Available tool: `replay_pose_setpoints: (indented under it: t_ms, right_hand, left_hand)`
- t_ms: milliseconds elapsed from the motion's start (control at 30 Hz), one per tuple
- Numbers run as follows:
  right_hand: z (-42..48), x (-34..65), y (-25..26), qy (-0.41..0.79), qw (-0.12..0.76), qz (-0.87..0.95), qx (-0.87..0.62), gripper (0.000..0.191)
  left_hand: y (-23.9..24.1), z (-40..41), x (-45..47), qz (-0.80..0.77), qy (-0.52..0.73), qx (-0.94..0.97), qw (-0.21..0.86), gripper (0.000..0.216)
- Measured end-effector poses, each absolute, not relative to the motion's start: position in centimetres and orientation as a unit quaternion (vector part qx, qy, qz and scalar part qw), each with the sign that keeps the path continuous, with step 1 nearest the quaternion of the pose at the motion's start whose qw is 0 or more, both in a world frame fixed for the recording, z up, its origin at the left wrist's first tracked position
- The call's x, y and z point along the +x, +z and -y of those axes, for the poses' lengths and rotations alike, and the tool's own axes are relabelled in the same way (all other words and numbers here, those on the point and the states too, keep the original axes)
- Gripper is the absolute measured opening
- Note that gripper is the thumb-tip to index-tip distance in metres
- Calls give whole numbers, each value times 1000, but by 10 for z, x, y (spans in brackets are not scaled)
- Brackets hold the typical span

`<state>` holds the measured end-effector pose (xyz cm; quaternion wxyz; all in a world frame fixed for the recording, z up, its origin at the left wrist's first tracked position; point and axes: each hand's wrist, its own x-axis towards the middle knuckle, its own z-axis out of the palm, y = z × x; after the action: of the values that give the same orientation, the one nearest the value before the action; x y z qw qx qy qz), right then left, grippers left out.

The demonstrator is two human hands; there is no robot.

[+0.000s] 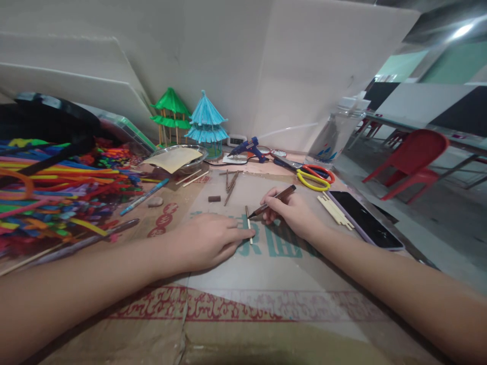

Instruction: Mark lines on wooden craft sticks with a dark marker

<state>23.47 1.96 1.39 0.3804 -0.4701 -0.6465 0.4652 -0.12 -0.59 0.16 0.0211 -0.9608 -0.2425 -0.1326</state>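
"Stick [249, 224] first, please: how does it look from your end?"

"Thin, straight and two-toned. I see dark brown at its far end and pale cream along the rest. It lies on the surface [144, 345], to the right of the brown cap [214, 198] and a little nearer to me than that cap."

"And the hands?"

"I have the left hand [211, 242] low and palm down, nearer than the cap, with its fingers stretched out to the right. The index fingertip rests on the pale part of the stick; I see no grasp closed around anything. The right hand [291, 210], to the right of the cap, has its fingers curled narrowly around a brown marker [279, 196], held like a pen. That marker slants down leftward, its dark tip at the stick, near where brown gives way to cream. I cannot tell whether the tip touches."

"What else is around the cap?"

"Just beyond it and to its right, I find several brown sticks [231, 186]. Well to its right, a row of pale sticks [335, 213] lies beside a phone [365, 219]. Well beyond it stand a green pavilion [171, 107] and a blue pavilion [207, 115]."
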Motion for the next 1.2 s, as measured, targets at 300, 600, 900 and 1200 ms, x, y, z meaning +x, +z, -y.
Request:
replay_pose_setpoints:
  t_ms: [300, 600, 900, 1200]
  right_hand:
    - [-21, 233, 14, 439, 390, 647, -486, 17]
    - [-24, 234, 11, 437, 394, 649, -482, 20]
    - [-21, 234, 13, 444, 384, 645, -490, 15]
    - [-22, 234, 13, 455, 394, 642, -475, 16]
  left_hand:
    - [1, 6, -1, 248, -125, -960, 29, 38]
    - [1, 6, 0, 255, -134, -958, -2, 33]
    - [1, 6, -1, 250, -129, -960, 7, 35]
    - [1, 6, -1, 254, -130, -958, 7, 35]
